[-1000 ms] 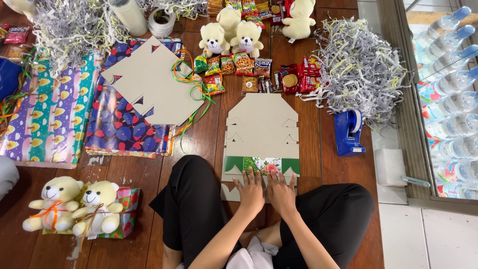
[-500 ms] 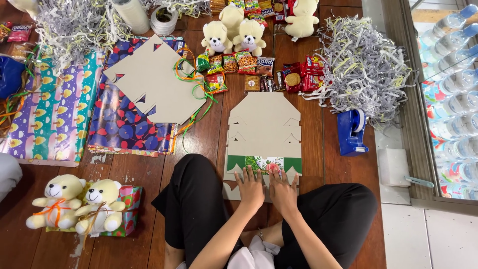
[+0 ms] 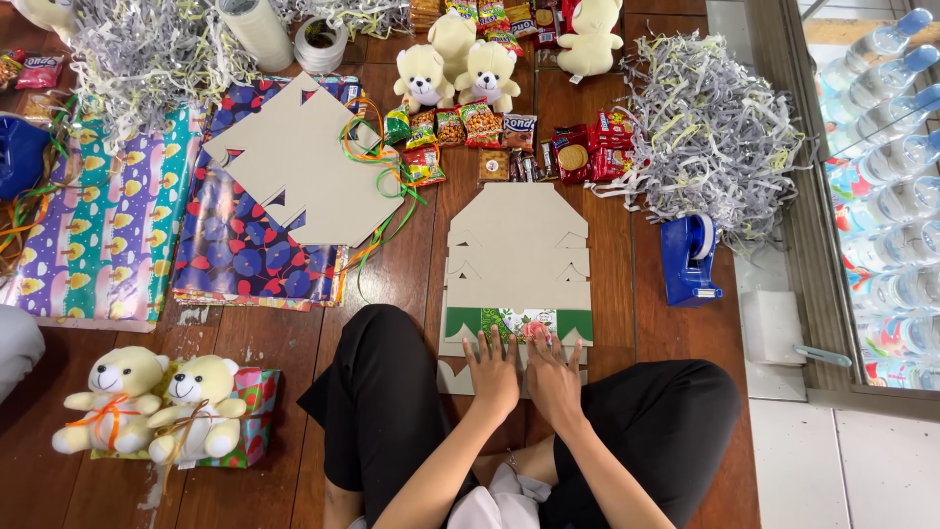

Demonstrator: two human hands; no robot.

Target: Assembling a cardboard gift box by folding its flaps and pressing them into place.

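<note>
Both hands lie flat, fingers spread, gripping nothing: the left hand (image 3: pixel 494 370) and right hand (image 3: pixel 551 377) press on a flat grey cardboard cutout (image 3: pixel 517 264) with notched edges and one green printed flap, on the wooden floor (image 3: pixel 627 294) between the knees. Another cutout (image 3: pixel 304 162) rests on glossy wrapping paper (image 3: pixel 250 245). Two plush bears (image 3: pixel 162 402) sit at left, beside shredded paper (image 3: pixel 710 132) and a blue tape dispenser (image 3: pixel 688 260).
</note>
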